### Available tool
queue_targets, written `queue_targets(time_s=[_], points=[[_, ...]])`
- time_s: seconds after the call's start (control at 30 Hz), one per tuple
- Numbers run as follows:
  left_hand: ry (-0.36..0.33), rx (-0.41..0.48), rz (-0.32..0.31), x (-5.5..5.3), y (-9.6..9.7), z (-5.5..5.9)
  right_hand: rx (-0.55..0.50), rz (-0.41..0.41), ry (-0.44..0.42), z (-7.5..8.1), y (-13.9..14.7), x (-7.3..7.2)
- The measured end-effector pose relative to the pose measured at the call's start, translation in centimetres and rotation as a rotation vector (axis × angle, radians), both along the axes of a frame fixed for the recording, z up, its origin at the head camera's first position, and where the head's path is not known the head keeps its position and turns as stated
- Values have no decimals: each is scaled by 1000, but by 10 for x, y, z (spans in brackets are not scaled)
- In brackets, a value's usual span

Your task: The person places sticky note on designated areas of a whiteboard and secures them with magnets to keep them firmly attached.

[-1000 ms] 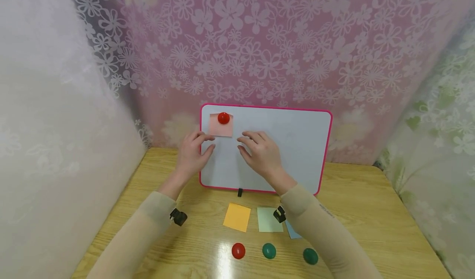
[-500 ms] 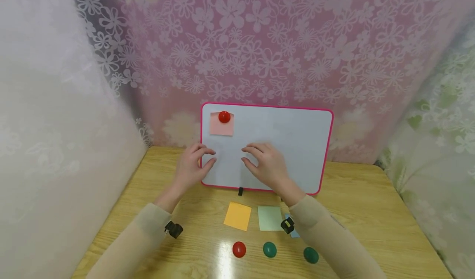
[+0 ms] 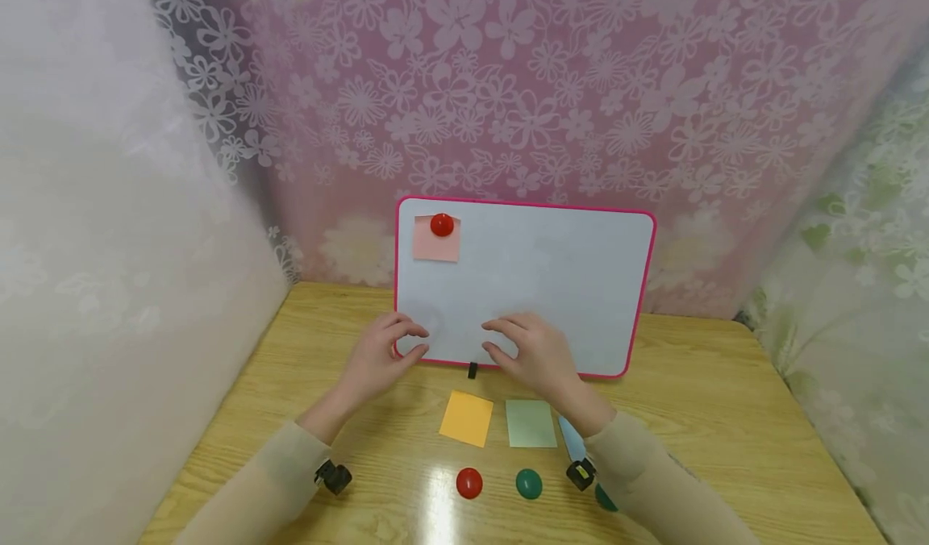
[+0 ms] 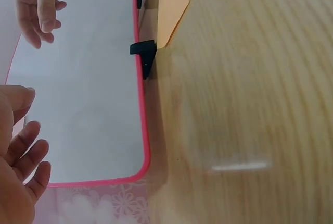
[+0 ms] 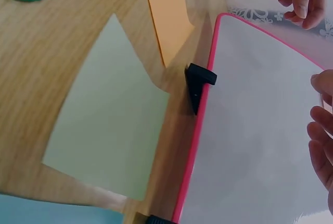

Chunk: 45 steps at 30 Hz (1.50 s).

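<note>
A whiteboard [image 3: 551, 279] with a pink rim stands upright at the back of the table. Near its top left corner a red round magnet [image 3: 442, 224] lies over a pink sticky note [image 3: 435, 248]. My left hand [image 3: 381, 355] hovers by the board's lower left corner, fingers loosely bent and holding nothing. In front of the lower middle is my right hand [image 3: 533, 355], likewise with nothing between thumb and fingers. Below the hands an orange note [image 3: 467, 419] and a pale green note [image 3: 531, 424] lie on the table. A blue note [image 3: 572, 438] is partly covered by the right wrist.
Another red magnet [image 3: 469, 483] and a green magnet [image 3: 529, 484] lie near the table's front. The right sleeve partly hides a second green magnet [image 3: 606, 498]. Black feet [image 4: 144, 54] support the board's lower edge. Floral curtains [image 3: 472, 85] surround the table [image 3: 697, 416].
Both hands have come down and back from the pink note toward the board's lower edge, still apart. The right sleeve now covers part of the far green magnet.
</note>
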<state>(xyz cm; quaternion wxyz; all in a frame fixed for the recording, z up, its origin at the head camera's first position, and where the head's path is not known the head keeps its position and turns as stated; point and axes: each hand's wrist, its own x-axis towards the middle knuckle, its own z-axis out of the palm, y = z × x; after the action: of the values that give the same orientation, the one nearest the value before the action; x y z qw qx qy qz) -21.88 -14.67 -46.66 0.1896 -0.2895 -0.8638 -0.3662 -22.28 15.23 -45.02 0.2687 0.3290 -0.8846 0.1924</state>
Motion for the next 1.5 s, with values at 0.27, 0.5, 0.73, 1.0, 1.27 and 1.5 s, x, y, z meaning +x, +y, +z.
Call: queue_targets(time_s=[0.27, 0.5, 0.73, 1.0, 1.27, 1.5], points=[[-124, -43, -60, 9, 1, -14, 34, -1, -74, -9, 6, 10], [-173, -58, -75, 14, -1, -21, 23, 8, -99, -13, 9, 17], [-202, -51, -115, 15, 0, -25, 23, 9, -123, -18, 12, 20], [-261, -65, -136, 15, 5, -29, 47, 28, -169, -20, 12, 25], [-271, -95, -174, 16, 12, -30, 67, 28, -183, -24, 15, 29], [-264, -109, -211, 15, 19, -29, 72, 48, -229, -24, 17, 33]])
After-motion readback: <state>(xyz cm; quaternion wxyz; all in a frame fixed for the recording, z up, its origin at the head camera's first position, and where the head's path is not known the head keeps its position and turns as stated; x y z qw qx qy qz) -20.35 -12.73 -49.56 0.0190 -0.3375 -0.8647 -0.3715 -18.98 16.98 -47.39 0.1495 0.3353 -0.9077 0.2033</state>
